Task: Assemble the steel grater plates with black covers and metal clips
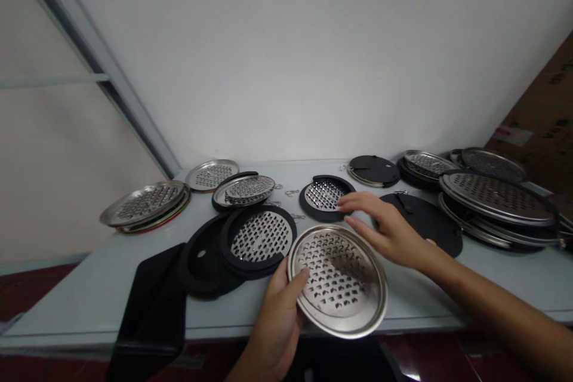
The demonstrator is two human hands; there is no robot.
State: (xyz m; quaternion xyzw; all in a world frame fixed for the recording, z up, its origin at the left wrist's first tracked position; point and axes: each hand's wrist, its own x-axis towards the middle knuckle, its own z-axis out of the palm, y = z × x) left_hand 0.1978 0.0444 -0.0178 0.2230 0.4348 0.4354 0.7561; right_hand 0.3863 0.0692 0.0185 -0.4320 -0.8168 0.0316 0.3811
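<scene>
My left hand (pixel 281 310) grips the left rim of a round metal grater plate (pixel 338 280), thumb on top. The plate is tilted toward me over the table's front edge, its raised teeth facing up, with a brownish smear near the middle. My right hand (pixel 385 228) hovers just above the plate's far right rim, fingers apart and holding nothing. Beyond its fingertips lies a small grater disc (pixel 323 196) in a black ring. To the left, a larger grater disc (pixel 262 236) in a black ring rests partly on a black round tray (pixel 203 256).
Stacked grater plates stand at the right (pixel 499 197) and left (pixel 147 203). A black round lid (pixel 423 221) lies beneath my right forearm. Small metal clips (pixel 292 193) are scattered mid-table. A black flat object (pixel 156 298) overhangs the front edge; cardboard boxes (pixel 544 113) stand far right.
</scene>
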